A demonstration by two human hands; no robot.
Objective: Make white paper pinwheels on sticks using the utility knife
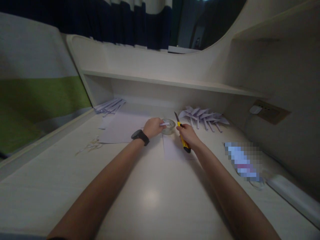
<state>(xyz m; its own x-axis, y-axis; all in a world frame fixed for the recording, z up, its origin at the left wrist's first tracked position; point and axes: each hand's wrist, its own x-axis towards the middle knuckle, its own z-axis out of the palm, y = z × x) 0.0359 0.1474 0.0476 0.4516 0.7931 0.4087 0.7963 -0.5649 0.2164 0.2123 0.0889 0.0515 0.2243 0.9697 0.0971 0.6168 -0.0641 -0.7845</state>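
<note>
Right hand (188,132) is wrapped around a yellow-handled utility knife (182,135), blade out, over a small white paper sheet (172,150). Left hand (153,127) pinches a white strip beside the clear tape roll (169,126). Folded paper pieces (203,116) sit further back.

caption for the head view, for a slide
Left hand on a tape roll, right hand holding a yellow utility knife.

**Tape roll and yellow knife at mid-tabletop**

A clear tape roll (169,126) lies flat on the tabletop (150,200), with a short white strip (165,124) pinched just at its left edge. Just right of it, a utility knife (182,135) with a yellow handle is gripped, its dark blade extended and pointing away, up-left.
</note>
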